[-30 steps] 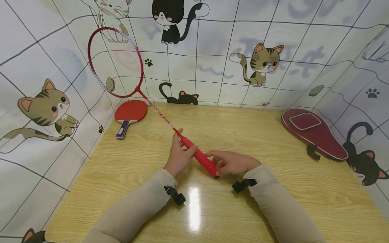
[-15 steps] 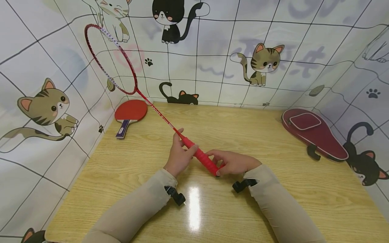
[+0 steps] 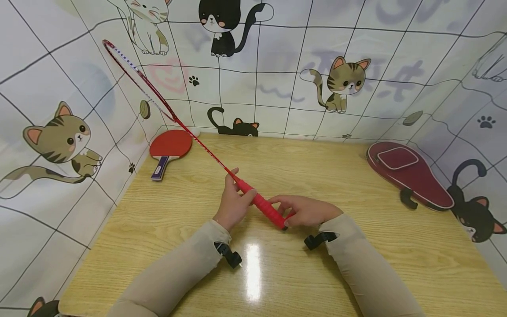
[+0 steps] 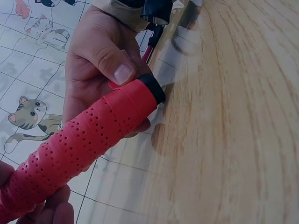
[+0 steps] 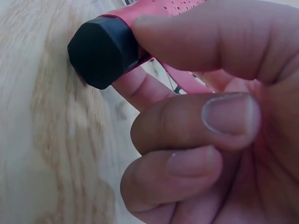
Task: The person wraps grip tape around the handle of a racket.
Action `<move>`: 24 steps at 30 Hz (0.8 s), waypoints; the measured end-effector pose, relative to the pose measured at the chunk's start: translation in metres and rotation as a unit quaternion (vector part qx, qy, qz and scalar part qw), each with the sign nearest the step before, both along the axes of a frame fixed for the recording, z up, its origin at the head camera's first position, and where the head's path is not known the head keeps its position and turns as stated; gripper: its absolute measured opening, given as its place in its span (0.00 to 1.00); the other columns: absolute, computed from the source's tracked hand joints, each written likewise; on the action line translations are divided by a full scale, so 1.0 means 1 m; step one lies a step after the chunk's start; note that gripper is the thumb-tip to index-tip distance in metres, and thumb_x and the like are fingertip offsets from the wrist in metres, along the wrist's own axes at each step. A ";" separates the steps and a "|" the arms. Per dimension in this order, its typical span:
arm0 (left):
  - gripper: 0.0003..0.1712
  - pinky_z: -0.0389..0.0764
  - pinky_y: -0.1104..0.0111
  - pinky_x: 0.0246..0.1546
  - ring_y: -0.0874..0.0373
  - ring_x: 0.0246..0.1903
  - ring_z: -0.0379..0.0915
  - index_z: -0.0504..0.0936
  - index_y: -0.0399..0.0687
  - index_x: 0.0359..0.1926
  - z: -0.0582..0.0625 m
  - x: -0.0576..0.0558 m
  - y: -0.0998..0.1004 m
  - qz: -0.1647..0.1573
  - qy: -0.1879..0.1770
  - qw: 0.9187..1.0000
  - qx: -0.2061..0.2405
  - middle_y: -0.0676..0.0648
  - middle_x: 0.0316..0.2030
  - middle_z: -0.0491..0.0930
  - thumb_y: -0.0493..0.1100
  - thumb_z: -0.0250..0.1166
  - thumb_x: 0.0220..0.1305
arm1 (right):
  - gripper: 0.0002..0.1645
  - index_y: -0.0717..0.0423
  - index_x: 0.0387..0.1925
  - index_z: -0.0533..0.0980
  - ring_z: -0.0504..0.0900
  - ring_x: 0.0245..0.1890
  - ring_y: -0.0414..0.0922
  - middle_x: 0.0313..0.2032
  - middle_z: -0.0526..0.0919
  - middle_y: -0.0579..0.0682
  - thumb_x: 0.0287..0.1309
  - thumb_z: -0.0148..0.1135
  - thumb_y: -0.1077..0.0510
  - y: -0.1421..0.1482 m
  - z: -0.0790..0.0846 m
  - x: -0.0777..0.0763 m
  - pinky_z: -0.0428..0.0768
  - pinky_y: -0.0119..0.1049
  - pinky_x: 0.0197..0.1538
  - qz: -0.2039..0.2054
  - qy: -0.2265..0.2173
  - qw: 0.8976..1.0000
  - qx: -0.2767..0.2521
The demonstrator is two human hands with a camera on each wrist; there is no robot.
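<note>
A red badminton racket (image 3: pixel 206 151) slants across the head view, its head raised at the upper left and seen nearly edge-on. My left hand (image 3: pixel 233 204) grips the upper part of its red handle, thumb on the near side. At the butt end, my right hand (image 3: pixel 309 209) pinches the handle between thumb and fingers. The handle's perforated red grip tape (image 4: pixel 84 135) is wound in overlapping turns, up to a black end cap (image 5: pixel 96 51). A loose red strip (image 5: pixel 182 78) runs from the handle into my right palm, where the fingers partly hide it.
On the wooden table (image 3: pixel 317 176), a red table tennis bat (image 3: pixel 171 144) lies at the back left. A dark red bat case (image 3: pixel 408 174) lies at the right edge. Cat-patterned sheeting (image 3: pixel 277 88) walls the table at the back and sides.
The racket has turned about its long axis, its head going from a wide oval to nearly edge-on and shifting slightly left. Both hands have stayed almost in place on the handle.
</note>
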State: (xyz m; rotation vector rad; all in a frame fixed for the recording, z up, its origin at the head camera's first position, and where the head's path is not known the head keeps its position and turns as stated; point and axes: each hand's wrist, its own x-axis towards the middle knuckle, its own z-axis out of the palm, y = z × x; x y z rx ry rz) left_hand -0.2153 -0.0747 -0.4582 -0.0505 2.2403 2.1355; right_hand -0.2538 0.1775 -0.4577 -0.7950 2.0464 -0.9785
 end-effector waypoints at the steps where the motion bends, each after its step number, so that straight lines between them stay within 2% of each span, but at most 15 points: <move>1: 0.47 0.89 0.59 0.45 0.46 0.43 0.85 0.50 0.59 0.81 0.000 0.000 0.000 0.000 -0.002 1.000 0.002 0.35 0.57 0.76 0.37 0.66 0.71 | 0.42 0.34 0.74 0.68 0.82 0.54 0.50 0.54 0.84 0.47 0.63 0.66 0.64 0.000 0.000 0.000 0.81 0.48 0.55 0.000 -0.001 1.000 -0.002; 7: 0.47 0.89 0.60 0.45 0.46 0.43 0.85 0.49 0.59 0.81 0.000 0.000 0.001 -0.002 0.000 1.000 0.005 0.35 0.57 0.75 0.37 0.66 0.71 | 0.42 0.32 0.73 0.69 0.82 0.54 0.50 0.53 0.84 0.47 0.62 0.66 0.66 0.002 -0.001 -0.002 0.82 0.48 0.54 -0.004 -0.002 1.000 -0.009; 15: 0.51 0.84 0.64 0.40 0.48 0.37 0.83 0.48 0.59 0.82 0.000 0.002 -0.001 -0.001 0.010 0.999 -0.036 0.38 0.54 0.80 0.42 0.70 0.70 | 0.40 0.28 0.68 0.69 0.84 0.49 0.52 0.51 0.83 0.49 0.62 0.69 0.64 0.002 -0.003 0.000 0.82 0.47 0.51 -0.016 -0.005 1.000 -0.005; 24: 0.50 0.87 0.62 0.44 0.47 0.42 0.85 0.48 0.58 0.82 -0.001 0.000 0.000 -0.007 0.008 1.000 -0.013 0.38 0.55 0.78 0.38 0.68 0.69 | 0.40 0.32 0.70 0.68 0.87 0.45 0.51 0.51 0.84 0.49 0.63 0.66 0.67 0.003 0.000 -0.001 0.82 0.48 0.53 -0.018 -0.020 1.000 -0.009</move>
